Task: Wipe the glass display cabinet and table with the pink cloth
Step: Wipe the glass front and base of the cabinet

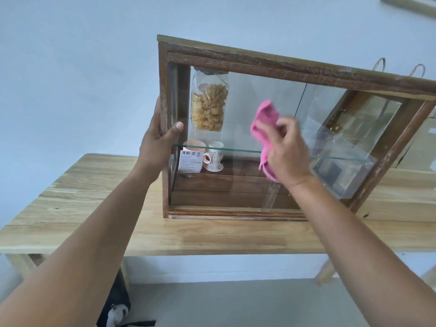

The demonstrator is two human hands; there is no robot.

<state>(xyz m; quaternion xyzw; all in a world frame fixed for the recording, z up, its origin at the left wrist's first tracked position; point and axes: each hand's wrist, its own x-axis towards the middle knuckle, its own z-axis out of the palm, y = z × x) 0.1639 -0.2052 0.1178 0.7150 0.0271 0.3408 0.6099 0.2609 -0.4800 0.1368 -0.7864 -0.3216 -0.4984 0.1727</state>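
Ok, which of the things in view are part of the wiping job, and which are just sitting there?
Job: pink cloth held in the right hand; wood-framed glass display cabinet, gripped by the left hand; pale wooden table.

Just there, inside the cabinet: clear bag of fried snacks, white printed mug, pink cup, clear plastic box.

Both arms outstretched, left hand (pixel 157 143) and right hand (pixel 287 153) curled.

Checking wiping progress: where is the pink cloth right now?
In the head view, the right hand grips the pink cloth at the middle of the glass display cabinet, right of the snack bag.
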